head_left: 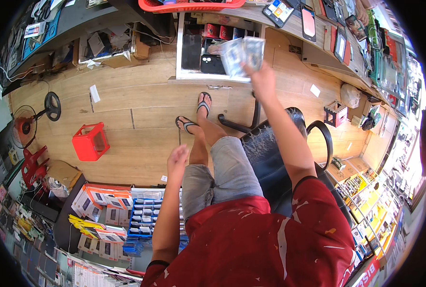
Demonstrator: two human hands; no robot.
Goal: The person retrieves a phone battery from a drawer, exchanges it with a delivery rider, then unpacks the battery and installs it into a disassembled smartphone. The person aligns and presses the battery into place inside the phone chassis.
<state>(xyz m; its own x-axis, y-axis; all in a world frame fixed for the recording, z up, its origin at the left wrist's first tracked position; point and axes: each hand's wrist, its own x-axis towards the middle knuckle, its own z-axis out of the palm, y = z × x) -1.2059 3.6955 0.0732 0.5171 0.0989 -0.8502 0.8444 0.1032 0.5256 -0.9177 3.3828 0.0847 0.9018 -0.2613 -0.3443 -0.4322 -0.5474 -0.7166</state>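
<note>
Your rectangular white drawer (194, 75) is already open, right hand (261, 79) pinching blurry bluish-white flat sheets (233, 55), not put down yet, left hand (177, 157) too blurry to tell.

Red stool (85, 149) on the wooden floor (151, 95), with a fan (24, 126) farther left.

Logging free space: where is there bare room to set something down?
Bare floor lies between the red stool and the sandalled feet, and a smaller patch between the black chair and the small crate-like stool. Crowded: the open drawer, partly hidden by sheets in the right hand, and the right-hand counter, strewn with phones.
</note>
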